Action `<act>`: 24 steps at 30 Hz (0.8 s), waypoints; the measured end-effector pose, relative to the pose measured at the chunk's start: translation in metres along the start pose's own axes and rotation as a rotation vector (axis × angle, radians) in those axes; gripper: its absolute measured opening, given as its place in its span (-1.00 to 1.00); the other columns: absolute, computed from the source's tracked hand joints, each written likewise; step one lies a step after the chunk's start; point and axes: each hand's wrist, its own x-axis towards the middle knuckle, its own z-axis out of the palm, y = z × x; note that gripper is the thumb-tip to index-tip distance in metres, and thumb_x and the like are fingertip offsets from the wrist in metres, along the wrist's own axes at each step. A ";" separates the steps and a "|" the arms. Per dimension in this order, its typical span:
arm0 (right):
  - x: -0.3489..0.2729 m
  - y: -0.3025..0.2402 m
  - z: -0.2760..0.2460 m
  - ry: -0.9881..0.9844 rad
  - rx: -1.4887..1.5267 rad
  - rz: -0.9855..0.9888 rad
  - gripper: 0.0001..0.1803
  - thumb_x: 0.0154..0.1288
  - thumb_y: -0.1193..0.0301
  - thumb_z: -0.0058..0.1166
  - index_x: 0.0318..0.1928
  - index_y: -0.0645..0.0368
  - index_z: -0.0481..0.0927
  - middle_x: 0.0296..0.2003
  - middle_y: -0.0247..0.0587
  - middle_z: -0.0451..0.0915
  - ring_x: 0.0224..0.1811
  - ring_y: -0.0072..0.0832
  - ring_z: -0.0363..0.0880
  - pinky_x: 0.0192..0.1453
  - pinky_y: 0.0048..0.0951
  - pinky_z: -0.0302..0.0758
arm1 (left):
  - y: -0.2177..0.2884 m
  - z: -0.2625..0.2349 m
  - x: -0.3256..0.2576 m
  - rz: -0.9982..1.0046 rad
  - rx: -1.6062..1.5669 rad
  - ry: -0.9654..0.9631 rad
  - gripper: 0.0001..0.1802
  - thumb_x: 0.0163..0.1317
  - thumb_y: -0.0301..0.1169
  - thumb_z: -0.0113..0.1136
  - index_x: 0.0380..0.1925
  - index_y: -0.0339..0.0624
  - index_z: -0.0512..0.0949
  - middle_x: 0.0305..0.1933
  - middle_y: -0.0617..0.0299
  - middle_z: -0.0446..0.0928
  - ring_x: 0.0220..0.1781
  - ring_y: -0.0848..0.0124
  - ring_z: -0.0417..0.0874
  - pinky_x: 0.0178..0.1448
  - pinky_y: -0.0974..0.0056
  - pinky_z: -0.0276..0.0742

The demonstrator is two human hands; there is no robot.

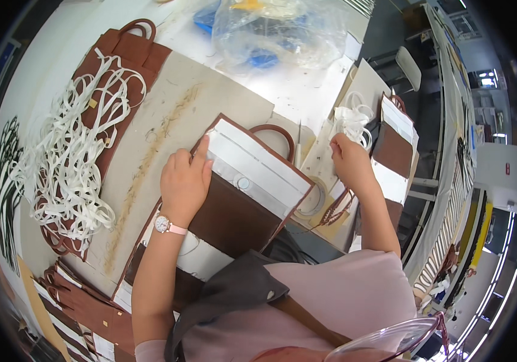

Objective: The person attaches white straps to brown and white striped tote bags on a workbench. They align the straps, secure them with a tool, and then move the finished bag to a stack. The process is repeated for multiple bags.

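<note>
In front of me lies an unfinished bag panel (234, 208), dark brown with white backing strips, reddish-brown edges and a curved brown handle (279, 134) at its far edge. My left hand (185, 181), with a pink-strapped watch at the wrist, rests on it. Its index finger stretches toward the white strip's far left corner. To the right, my right hand (350, 161) is closed in a pinch beside a bundle of white strips (352, 122). Whatever its fingers hold is too small to make out.
A tangle of white strips (71, 175) covers brown bag pieces (134, 54) on the left. Clear plastic bags (279, 36) lie at the back. A tape roll (314, 199), an awl-like tool (299, 136) and another bag panel (394, 151) are to the right.
</note>
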 end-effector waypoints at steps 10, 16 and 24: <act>0.000 -0.037 0.034 -0.061 0.067 -0.096 -0.71 0.33 0.46 0.08 0.01 0.30 0.44 -0.28 0.22 0.67 -0.17 0.13 0.65 -0.09 -0.04 0.55 | 0.003 -0.004 0.002 0.024 0.011 0.012 -0.47 0.32 -0.25 0.21 0.30 0.00 0.51 -0.30 0.15 0.36 -0.25 0.19 0.47 -0.15 0.12 0.48; 0.002 -0.050 0.043 0.006 -0.150 -0.111 -0.59 0.25 0.53 0.05 0.13 0.24 0.42 -0.19 0.16 0.57 -0.21 0.12 0.64 -0.15 0.04 0.56 | 0.002 -0.003 0.001 0.012 -0.019 0.017 -0.49 0.32 -0.27 0.20 0.29 0.00 0.52 -0.32 0.15 0.35 -0.26 0.20 0.47 -0.17 0.12 0.47; 0.011 -0.101 0.040 0.175 0.071 -0.560 -0.51 0.23 0.55 0.08 0.21 0.07 0.52 -0.23 -0.08 0.55 -0.33 -0.08 0.64 -0.28 -0.11 0.57 | 0.003 -0.006 0.005 -0.002 -0.023 -0.013 -0.44 0.28 -0.28 0.24 0.31 -0.03 0.50 -0.31 0.15 0.34 -0.26 0.20 0.47 -0.18 0.12 0.47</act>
